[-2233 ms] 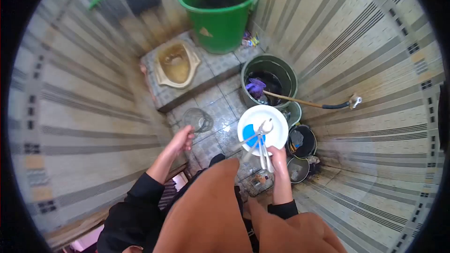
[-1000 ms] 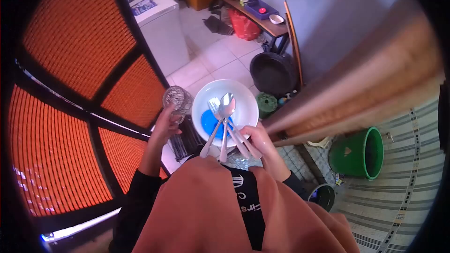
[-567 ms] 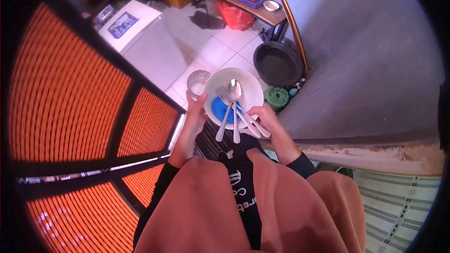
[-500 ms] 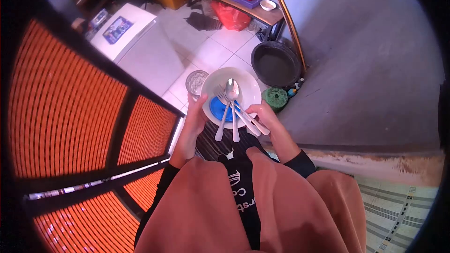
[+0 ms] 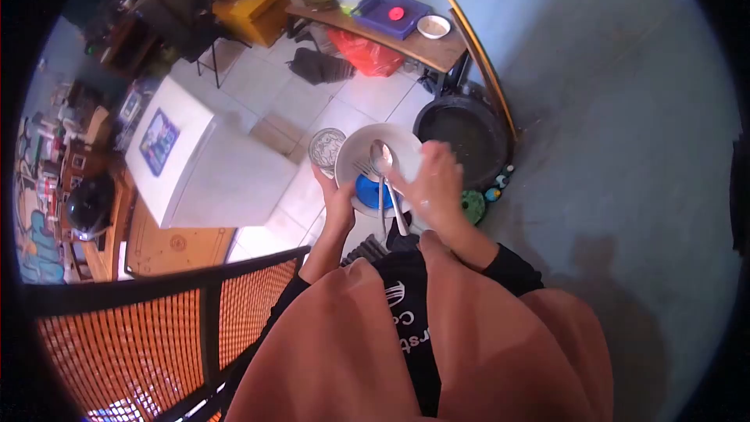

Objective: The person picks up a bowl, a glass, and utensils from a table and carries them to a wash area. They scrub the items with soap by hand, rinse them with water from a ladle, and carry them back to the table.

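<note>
My left hand (image 5: pixel 337 199) grips the left rim of a white bowl (image 5: pixel 355 144), with a patterned clear glass (image 5: pixel 326 145) held against the bowl's left side by the fingers. In the bowl lie a blue round piece (image 5: pixel 370 191), spoons (image 5: pixel 381 155) and a fork (image 5: pixel 362 169), their handles leaning over the near rim. My right hand (image 5: pixel 437 191) is over the bowl's right side, slightly blurred, fingers stretched upward and thumb apart near the spoons. Nothing shows in its grasp. It covers part of the bowl and possibly some cutlery.
A large black basin (image 5: pixel 461 133) leans by the wall, with a green round object (image 5: pixel 473 206) near it. Behind stands a low wooden bench (image 5: pixel 426 51) bearing a purple tray (image 5: pixel 391 16) and small bowl (image 5: pixel 433 26). At left are a white fridge (image 5: pixel 226 172) and orange lattice partition (image 5: pixel 129 352).
My right hand has let go of the bowl's right rim and turned upward over it. Fewer cutlery handles show. The view has swung, bringing more of the room at left into sight.
</note>
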`<state>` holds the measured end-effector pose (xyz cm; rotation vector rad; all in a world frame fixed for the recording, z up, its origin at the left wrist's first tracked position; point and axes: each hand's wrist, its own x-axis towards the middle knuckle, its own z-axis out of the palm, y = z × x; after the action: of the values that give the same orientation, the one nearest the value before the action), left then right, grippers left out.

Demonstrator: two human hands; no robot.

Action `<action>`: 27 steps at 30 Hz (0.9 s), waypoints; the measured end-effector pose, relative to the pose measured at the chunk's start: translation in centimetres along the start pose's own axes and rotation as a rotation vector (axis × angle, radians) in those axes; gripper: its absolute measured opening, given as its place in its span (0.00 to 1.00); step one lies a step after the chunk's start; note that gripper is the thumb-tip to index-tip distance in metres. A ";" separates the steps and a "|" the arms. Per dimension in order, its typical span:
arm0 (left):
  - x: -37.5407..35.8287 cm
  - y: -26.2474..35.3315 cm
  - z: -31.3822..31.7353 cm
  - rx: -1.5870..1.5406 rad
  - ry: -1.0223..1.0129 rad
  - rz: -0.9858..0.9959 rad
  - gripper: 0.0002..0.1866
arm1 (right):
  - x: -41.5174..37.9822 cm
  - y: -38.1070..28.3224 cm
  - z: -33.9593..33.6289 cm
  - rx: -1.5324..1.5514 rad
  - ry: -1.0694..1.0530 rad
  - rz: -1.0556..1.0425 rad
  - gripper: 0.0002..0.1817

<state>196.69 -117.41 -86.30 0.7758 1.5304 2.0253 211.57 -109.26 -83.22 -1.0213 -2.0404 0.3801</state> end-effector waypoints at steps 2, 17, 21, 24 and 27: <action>0.5 -2.3 -0.6 -0.051 -0.010 0.046 0.45 | -1.9 -1.1 2.6 -0.169 -0.182 -0.026 0.34; 7.7 -2.7 2.1 0.311 -0.355 -0.062 0.47 | -0.5 3.2 5.3 0.370 0.092 0.587 0.17; 9.8 -3.7 3.9 0.538 -0.415 0.263 0.46 | -2.0 11.1 9.3 0.609 0.583 0.537 0.16; 8.3 -1.2 7.3 0.777 -0.493 0.456 0.46 | -2.3 11.7 8.0 1.408 0.289 0.884 0.09; 9.1 -0.6 10.7 0.738 -0.584 0.791 0.45 | -1.2 13.5 8.1 1.595 0.419 0.862 0.09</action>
<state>197.51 -103.69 -83.22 2.3130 1.7280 1.3487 212.96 -101.03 -96.62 -0.6747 -0.3615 1.6664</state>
